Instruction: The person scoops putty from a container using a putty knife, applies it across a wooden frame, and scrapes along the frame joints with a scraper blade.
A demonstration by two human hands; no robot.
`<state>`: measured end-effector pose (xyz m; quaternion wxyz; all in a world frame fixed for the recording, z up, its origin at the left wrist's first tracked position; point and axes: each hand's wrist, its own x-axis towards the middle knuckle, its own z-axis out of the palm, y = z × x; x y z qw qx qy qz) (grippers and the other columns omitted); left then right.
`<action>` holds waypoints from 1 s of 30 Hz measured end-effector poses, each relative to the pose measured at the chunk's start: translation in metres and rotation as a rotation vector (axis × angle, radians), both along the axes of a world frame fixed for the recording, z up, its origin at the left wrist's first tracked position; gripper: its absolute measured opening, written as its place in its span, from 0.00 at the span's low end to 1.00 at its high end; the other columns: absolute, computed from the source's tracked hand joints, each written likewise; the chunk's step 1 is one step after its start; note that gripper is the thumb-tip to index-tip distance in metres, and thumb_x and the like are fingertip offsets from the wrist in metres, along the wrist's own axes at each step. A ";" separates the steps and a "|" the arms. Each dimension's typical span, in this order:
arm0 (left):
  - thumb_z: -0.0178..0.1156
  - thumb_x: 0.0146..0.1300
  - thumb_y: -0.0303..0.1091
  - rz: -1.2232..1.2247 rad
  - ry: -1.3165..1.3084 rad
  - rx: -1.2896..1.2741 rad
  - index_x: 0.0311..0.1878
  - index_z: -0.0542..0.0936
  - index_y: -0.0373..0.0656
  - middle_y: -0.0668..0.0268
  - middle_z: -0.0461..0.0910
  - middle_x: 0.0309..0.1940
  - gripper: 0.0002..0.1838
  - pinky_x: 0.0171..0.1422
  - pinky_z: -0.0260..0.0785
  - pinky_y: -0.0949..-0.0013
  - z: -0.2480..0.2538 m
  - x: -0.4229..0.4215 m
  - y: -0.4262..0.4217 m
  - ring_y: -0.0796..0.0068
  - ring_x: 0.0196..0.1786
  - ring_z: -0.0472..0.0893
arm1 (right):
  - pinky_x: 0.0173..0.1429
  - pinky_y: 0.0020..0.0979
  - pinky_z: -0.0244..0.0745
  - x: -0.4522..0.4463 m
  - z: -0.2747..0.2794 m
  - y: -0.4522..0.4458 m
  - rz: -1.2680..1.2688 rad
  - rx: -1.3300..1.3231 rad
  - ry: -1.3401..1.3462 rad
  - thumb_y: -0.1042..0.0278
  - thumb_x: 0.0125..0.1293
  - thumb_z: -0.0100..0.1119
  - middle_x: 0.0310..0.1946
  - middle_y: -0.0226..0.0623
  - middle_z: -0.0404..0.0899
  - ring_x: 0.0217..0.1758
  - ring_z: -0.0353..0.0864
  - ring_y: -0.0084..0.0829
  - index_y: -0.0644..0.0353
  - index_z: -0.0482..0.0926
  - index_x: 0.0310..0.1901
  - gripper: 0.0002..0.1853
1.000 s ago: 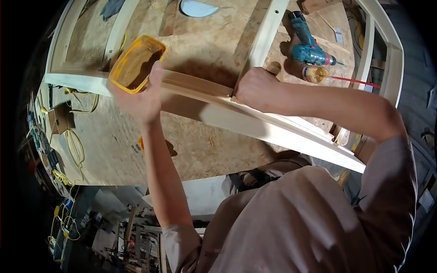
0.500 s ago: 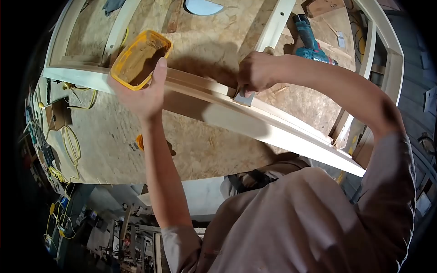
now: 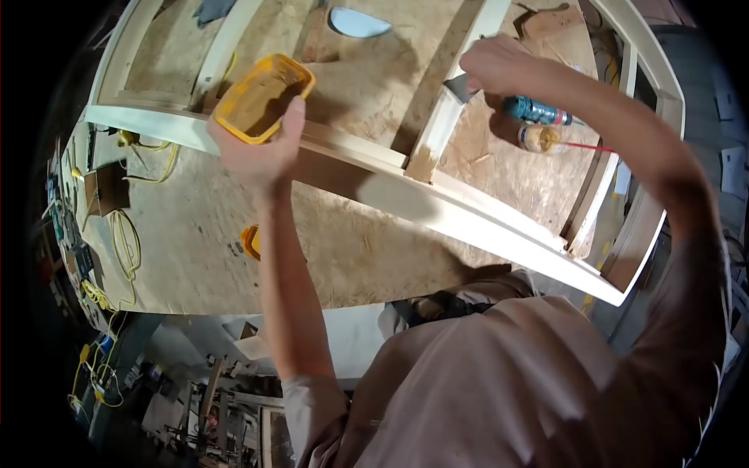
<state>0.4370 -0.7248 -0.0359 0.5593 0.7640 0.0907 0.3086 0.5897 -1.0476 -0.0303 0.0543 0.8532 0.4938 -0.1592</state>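
My left hand (image 3: 261, 160) holds a yellow plastic tub (image 3: 264, 97) with brownish paste smeared inside, tilted toward me. In my right hand (image 3: 499, 66) is a putty knife (image 3: 459, 88), its metal blade touching or just over the pale crosspiece (image 3: 442, 125) of a wooden frame. A tan patch of filler (image 3: 422, 165) covers the joint where this crosspiece meets the long front rail (image 3: 476, 226). The knife's handle is mostly hidden in my closed fingers.
A teal drill (image 3: 538, 111) lies right of the crosspiece, beside a small jar (image 3: 540, 140) with a red stick. A white lid-like piece (image 3: 359, 23) rests at the back. Yellow cord (image 3: 125, 253) and a small box (image 3: 106, 189) are on the left.
My right hand has moved from the front joint up along the crosspiece with the putty knife, uncovering the filler patch. The tub in my left hand has shifted slightly right.
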 end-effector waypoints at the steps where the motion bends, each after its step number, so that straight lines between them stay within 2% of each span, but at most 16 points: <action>1: 0.80 0.52 0.26 -0.023 -0.007 -0.034 0.62 0.69 0.32 0.52 0.79 0.57 0.37 0.62 0.80 0.62 -0.001 0.001 -0.001 0.65 0.56 0.83 | 0.37 0.45 0.79 0.007 -0.001 -0.009 -0.034 0.182 -0.021 0.56 0.62 0.71 0.35 0.46 0.86 0.32 0.86 0.46 0.57 0.84 0.53 0.21; 3: 0.82 0.50 0.27 -0.022 0.027 -0.032 0.65 0.68 0.34 0.54 0.77 0.60 0.41 0.65 0.78 0.62 -0.012 -0.002 0.011 0.65 0.59 0.81 | 0.35 0.39 0.78 -0.015 0.035 0.007 -0.347 0.354 0.264 0.60 0.65 0.69 0.36 0.45 0.85 0.27 0.83 0.38 0.57 0.77 0.66 0.28; 5: 0.84 0.46 0.29 -0.039 0.119 -0.024 0.67 0.68 0.36 0.56 0.76 0.61 0.45 0.67 0.75 0.62 0.015 -0.012 0.007 0.64 0.61 0.79 | 0.43 0.37 0.81 -0.051 0.101 0.035 -0.756 0.388 0.652 0.62 0.69 0.69 0.38 0.44 0.87 0.36 0.87 0.35 0.59 0.78 0.65 0.25; 7: 0.86 0.43 0.31 0.015 0.065 0.320 0.68 0.69 0.38 0.58 0.76 0.60 0.48 0.67 0.73 0.62 0.027 -0.016 -0.002 0.62 0.62 0.79 | 0.40 0.29 0.79 -0.090 0.107 0.046 -0.956 0.486 0.799 0.68 0.71 0.68 0.37 0.39 0.85 0.34 0.81 0.23 0.57 0.72 0.73 0.30; 11: 0.85 0.44 0.32 0.110 -0.038 0.512 0.64 0.71 0.39 0.53 0.77 0.60 0.44 0.66 0.73 0.59 0.056 -0.021 -0.038 0.54 0.62 0.79 | 0.32 0.27 0.73 -0.141 0.108 0.067 -0.635 0.798 0.563 0.70 0.72 0.67 0.22 0.31 0.77 0.24 0.73 0.17 0.53 0.61 0.80 0.38; 12: 0.84 0.45 0.31 0.074 -0.073 0.456 0.61 0.73 0.39 0.52 0.79 0.60 0.40 0.65 0.74 0.59 0.066 -0.022 -0.047 0.53 0.61 0.81 | 0.32 0.31 0.74 -0.146 0.102 0.068 -0.688 0.886 0.665 0.72 0.70 0.66 0.23 0.39 0.79 0.23 0.77 0.25 0.51 0.67 0.77 0.34; 15: 0.84 0.46 0.29 0.014 -0.141 0.410 0.61 0.74 0.39 0.52 0.81 0.58 0.38 0.63 0.77 0.60 0.065 -0.025 -0.060 0.53 0.59 0.83 | 0.38 0.46 0.81 -0.150 0.097 0.069 -0.477 0.810 0.381 0.73 0.67 0.65 0.34 0.52 0.83 0.31 0.87 0.48 0.50 0.75 0.71 0.30; 16: 0.81 0.46 0.24 0.008 -0.150 0.488 0.59 0.75 0.38 0.52 0.81 0.57 0.36 0.60 0.79 0.62 0.073 -0.026 -0.057 0.54 0.56 0.84 | 0.37 0.44 0.81 -0.157 0.104 0.067 -0.505 0.714 0.270 0.73 0.67 0.62 0.31 0.50 0.83 0.31 0.85 0.51 0.48 0.79 0.67 0.25; 19: 0.81 0.44 0.23 0.180 0.026 0.100 0.60 0.75 0.39 0.52 0.82 0.56 0.37 0.60 0.79 0.62 0.077 -0.027 -0.035 0.55 0.55 0.84 | 0.33 0.44 0.80 -0.156 0.095 0.025 -0.339 0.292 0.314 0.74 0.69 0.58 0.29 0.52 0.83 0.29 0.85 0.48 0.46 0.79 0.67 0.25; 20: 0.81 0.43 0.22 0.239 -0.084 0.252 0.61 0.75 0.40 0.54 0.82 0.55 0.38 0.61 0.79 0.63 0.085 -0.022 -0.025 0.56 0.55 0.84 | 0.29 0.38 0.80 -0.156 0.092 0.015 -0.339 0.327 0.295 0.73 0.73 0.55 0.28 0.50 0.85 0.23 0.84 0.41 0.56 0.81 0.63 0.19; 23: 0.81 0.43 0.22 0.072 -0.158 0.493 0.61 0.75 0.40 0.55 0.81 0.54 0.38 0.61 0.78 0.62 0.095 -0.011 -0.034 0.56 0.56 0.83 | 0.24 0.31 0.79 -0.146 0.156 0.027 -1.055 0.853 1.174 0.71 0.76 0.53 0.27 0.46 0.85 0.19 0.84 0.33 0.66 0.80 0.54 0.12; 24: 0.81 0.44 0.22 -0.020 -0.108 0.387 0.62 0.75 0.38 0.56 0.80 0.59 0.39 0.67 0.72 0.64 0.090 -0.012 -0.042 0.61 0.62 0.81 | 0.22 0.30 0.77 -0.143 0.176 0.033 -1.030 0.836 1.273 0.70 0.76 0.53 0.26 0.45 0.85 0.18 0.82 0.32 0.68 0.80 0.51 0.11; 26: 0.81 0.46 0.25 -0.071 -0.068 0.256 0.64 0.73 0.38 0.56 0.80 0.60 0.40 0.68 0.72 0.65 0.079 -0.011 -0.053 0.63 0.62 0.80 | 0.18 0.27 0.72 -0.125 0.198 0.052 -0.973 0.814 1.449 0.67 0.76 0.54 0.24 0.44 0.84 0.14 0.78 0.29 0.71 0.79 0.45 0.12; 27: 0.81 0.47 0.26 -0.102 -0.039 0.180 0.65 0.73 0.38 0.56 0.80 0.60 0.40 0.68 0.72 0.66 0.078 -0.014 -0.061 0.64 0.63 0.80 | 0.17 0.29 0.74 -0.118 0.191 0.060 -1.029 0.806 1.586 0.67 0.75 0.57 0.24 0.45 0.84 0.14 0.80 0.31 0.69 0.77 0.40 0.11; 28: 0.80 0.46 0.24 -0.094 -0.054 0.166 0.62 0.74 0.39 0.56 0.81 0.59 0.38 0.64 0.74 0.65 0.080 -0.015 -0.067 0.60 0.60 0.82 | 0.18 0.30 0.76 -0.112 0.184 0.065 -1.066 0.778 1.595 0.67 0.75 0.57 0.25 0.45 0.84 0.15 0.81 0.31 0.69 0.76 0.38 0.11; 30: 0.81 0.47 0.25 -0.107 -0.078 0.204 0.62 0.75 0.38 0.56 0.81 0.59 0.37 0.64 0.74 0.65 0.082 -0.017 -0.073 0.61 0.59 0.82 | 0.19 0.31 0.79 -0.103 0.172 0.069 -1.092 0.765 1.596 0.67 0.75 0.56 0.25 0.45 0.84 0.16 0.83 0.32 0.69 0.76 0.37 0.12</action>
